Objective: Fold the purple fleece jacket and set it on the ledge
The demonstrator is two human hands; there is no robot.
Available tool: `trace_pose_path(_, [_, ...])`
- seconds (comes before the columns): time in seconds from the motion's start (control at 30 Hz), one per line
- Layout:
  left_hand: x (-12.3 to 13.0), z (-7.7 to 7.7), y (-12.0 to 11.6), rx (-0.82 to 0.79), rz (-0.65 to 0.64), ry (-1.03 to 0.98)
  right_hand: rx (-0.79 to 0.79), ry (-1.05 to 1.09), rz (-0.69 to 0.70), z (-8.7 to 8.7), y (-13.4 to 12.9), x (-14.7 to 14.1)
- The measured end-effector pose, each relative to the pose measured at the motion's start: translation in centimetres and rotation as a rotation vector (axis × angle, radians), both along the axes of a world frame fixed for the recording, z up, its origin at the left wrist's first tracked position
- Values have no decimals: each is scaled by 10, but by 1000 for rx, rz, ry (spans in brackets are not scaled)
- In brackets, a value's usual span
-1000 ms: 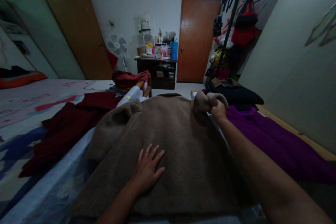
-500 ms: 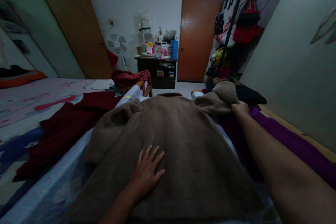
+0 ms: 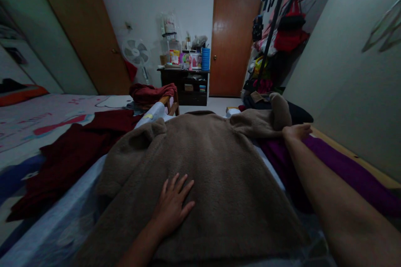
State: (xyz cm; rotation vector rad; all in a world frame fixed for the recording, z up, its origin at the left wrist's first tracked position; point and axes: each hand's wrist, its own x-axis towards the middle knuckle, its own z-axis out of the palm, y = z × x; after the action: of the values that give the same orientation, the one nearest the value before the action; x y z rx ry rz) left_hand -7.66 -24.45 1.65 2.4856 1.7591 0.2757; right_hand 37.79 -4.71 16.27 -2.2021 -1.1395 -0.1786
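Note:
A brown fleecy coat (image 3: 213, 175) lies spread out on the bed, its collar at the far end. My left hand (image 3: 174, 202) rests flat on the coat's middle with its fingers spread. The coat's left sleeve (image 3: 122, 162) bends down along its side. On the right, the other sleeve (image 3: 257, 122) stretches outward, its end turned up. Beside that sleeve end is my right hand (image 3: 297, 131), palm turned upward and fingers extended to the right, holding nothing visible.
Dark red clothing (image 3: 75, 154) lies on the left, and purple cloth (image 3: 347, 167) on the right beside a wooden edge. A folded red cloth (image 3: 152, 93) sits on a wooden rail. Further back stand a fan (image 3: 136, 52) and a dark cabinet (image 3: 183, 85).
My right hand has let go of the sleeve and opened, turning palm up. The sleeve end now stands more upright and further right. My left hand stays on the coat.

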Motion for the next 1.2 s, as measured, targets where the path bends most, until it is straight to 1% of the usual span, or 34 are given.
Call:
trace_pose_path(0.03, [0,-1,0,9,-1,0,86,-37,-50,3,-3,-3])
trace_pose_path(0.07, [-1,-2,1,17,-1,-1,177,-92,-62,6,-7,-9])
trace_pose_path(0.1, [-1,-3,1,25,-2,-1,245,-163,-18,8,-10,-16])
trace_pose_path(0.13, [-1,-4,1,32,-4,-3,266,-242,92,9,-12,-25])
trace_pose_path(0.17, [-2,-4,1,38,-6,-5,205,-300,251,9,-14,-36])
trace_pose_path(0.2, [-2,-5,2,46,-9,-7,76,-318,399,7,-16,-49])
trace_pose_path(0.23, [-2,-6,2,54,-11,-11,-69,-328,486,4,-17,-61])
trace_pose_path(0.27, [-2,-6,2,63,-13,-15,-234,-340,526,-1,-18,-74])
trace_pose_path(0.3, [-2,-7,2,70,-14,-19,-384,-349,530,-7,-18,-86])
trace_pose_path(0.33, [-2,-7,2,73,-14,-23,-497,-345,529,-14,-18,-97])
trace_pose_path(0.37, [-2,-7,1,72,-13,-26,-560,-335,505,-22,-18,-106])
trace_pose_path(0.4, [-2,-7,1,69,-12,-27,-586,-322,472,-29,-17,-114])
trace_pose_path(0.5, [-1,-5,0,54,-11,-29,-576,-280,387,-47,-12,-124])
trace_pose_path(0.57, [-1,-4,0,45,-12,-31,-570,-262,371,-53,-8,-123])
trace_pose_path(0.67, [-2,-3,-1,39,-11,-43,-566,-237,364,-53,0,-113])
trace_pose_path(0.8, [-3,-3,-1,54,-21,-64,-562,-190,310,-52,3,-98])
trace_pose_path(0.9, [-3,-4,-1,55,-23,-64,-570,-172,277,-57,-2,-96])
trace_pose_path(1.03, [-3,-4,-1,50,-21,-68,-562,-191,270,-62,-15,-104])
trace_pose_path(1.2, [-3,-3,1,46,-19,-73,-505,-367,281,-58,-41,-110])
